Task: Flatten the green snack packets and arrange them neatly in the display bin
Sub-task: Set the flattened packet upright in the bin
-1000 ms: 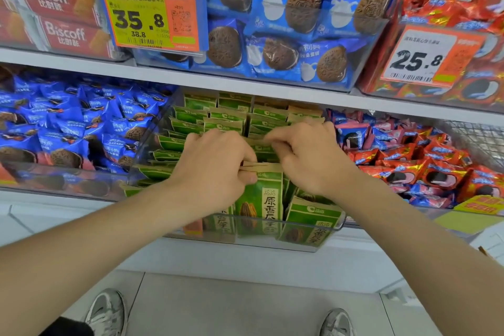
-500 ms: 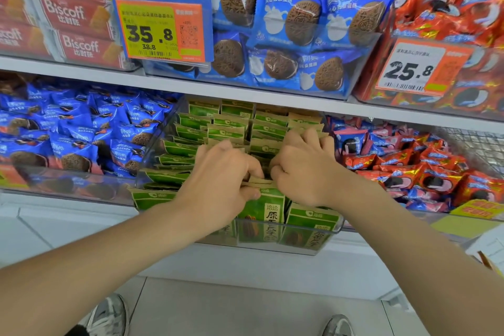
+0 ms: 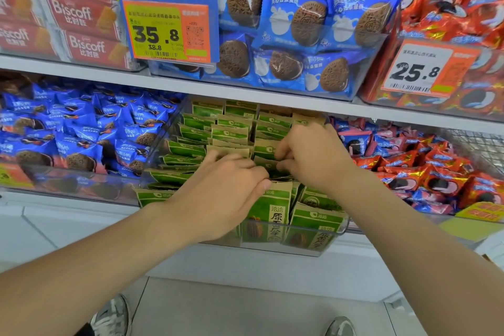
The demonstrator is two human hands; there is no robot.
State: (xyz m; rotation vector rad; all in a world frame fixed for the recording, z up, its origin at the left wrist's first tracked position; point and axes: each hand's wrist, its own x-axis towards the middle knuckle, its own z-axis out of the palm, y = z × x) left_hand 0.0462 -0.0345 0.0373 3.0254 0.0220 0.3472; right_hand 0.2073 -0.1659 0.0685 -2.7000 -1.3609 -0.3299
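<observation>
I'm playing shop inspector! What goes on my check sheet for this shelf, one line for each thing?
Surface: white shelf under the display bin.
Job's things: green snack packets stand in rows in the bin; the front ones lean unevenly.
Clutter: blue cookie packets to the left, red packets to the right.
Hands: left hand and right hand both grip packet tops mid-bin.
Cables: nothing seen.
Surroundings: upper shelf with Biscoff boxes, price tags reading 35.8 and 25.8; shoes on the floor below.

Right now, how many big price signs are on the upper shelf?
2. The 35.8 sign fronts the blue cookie bin left of centre; the 25.8 sign fronts the red packet bin at right. Others may be hidden.
</observation>
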